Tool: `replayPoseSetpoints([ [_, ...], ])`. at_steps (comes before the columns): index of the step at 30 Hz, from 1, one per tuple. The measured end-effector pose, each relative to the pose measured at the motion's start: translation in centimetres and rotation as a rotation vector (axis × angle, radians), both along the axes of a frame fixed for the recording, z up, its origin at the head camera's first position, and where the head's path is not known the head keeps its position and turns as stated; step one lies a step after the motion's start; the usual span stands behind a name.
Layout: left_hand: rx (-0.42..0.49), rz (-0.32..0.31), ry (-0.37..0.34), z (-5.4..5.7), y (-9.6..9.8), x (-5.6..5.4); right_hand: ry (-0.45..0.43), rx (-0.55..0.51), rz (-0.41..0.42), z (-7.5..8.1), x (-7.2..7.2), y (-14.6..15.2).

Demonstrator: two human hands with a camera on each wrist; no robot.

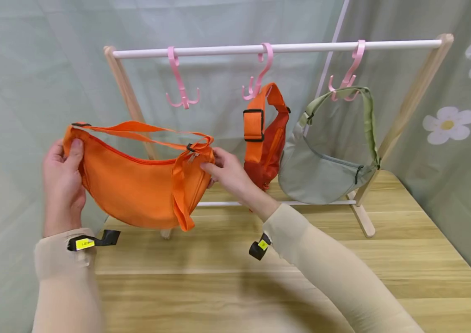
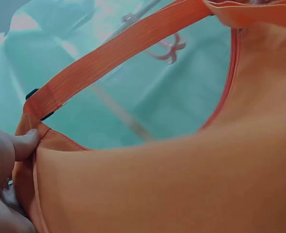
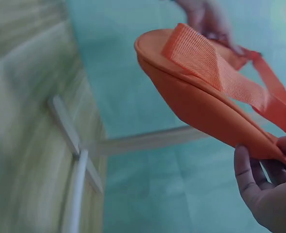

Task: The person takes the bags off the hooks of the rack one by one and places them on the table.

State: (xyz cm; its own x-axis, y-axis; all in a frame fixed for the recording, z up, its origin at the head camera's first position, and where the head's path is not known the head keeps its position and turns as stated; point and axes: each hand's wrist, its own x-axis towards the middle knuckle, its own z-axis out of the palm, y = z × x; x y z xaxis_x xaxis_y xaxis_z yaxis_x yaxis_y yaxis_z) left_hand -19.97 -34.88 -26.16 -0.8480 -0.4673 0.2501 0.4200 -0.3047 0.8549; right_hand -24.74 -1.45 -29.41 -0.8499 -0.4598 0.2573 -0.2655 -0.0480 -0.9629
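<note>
"Beige sleeves (image 1: 327, 263) lay nearest. Grip noted?"
"Left hand (image 1: 64, 185) and right hand (image 1: 233, 173) each pinched one end of the orange bag (image 1: 131, 189), suspended above the tabletop (image 1: 169, 286), before the rack (image 1: 223, 49)."

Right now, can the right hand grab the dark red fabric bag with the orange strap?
Probably not yet: the right hand holds one end of the bright orange crescent-shaped fabric bag. If it let go, the dark red bag looks close, with nothing apparent between.

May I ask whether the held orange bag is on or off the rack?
Off: left hand and right hand hold the orange bag, its strap unhooked.
</note>
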Motion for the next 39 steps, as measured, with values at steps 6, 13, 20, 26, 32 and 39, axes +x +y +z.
replayPoseSetpoints([
  [6,0.132,0.055,-0.010,-3.2,-1.4,0.2,-0.095,-0.204,-0.058,-2.6,1.1,-1.1],
  [13,0.214,0.049,-0.041,-6.7,-1.1,-0.2,-0.008,-0.298,-0.164,-6.7,1.5,-1.9],
  [20,0.210,0.061,-0.060,-8.0,-1.0,-0.6,0.092,-0.290,-0.176,-9.6,2.0,-2.2],
  [26,0.173,0.099,-0.134,-8.5,-1.1,-0.8,-0.037,-0.184,-0.057,-10.9,2.4,-1.5],
  [32,0.049,0.088,-0.238,-9.4,-1.9,-0.6,-0.130,-0.143,0.073,-11.7,2.4,-0.7],
  [39,-0.118,0.046,-0.305,-10.2,-3.2,-0.2,-0.227,-0.142,0.148,-12.4,2.1,-0.7],
])
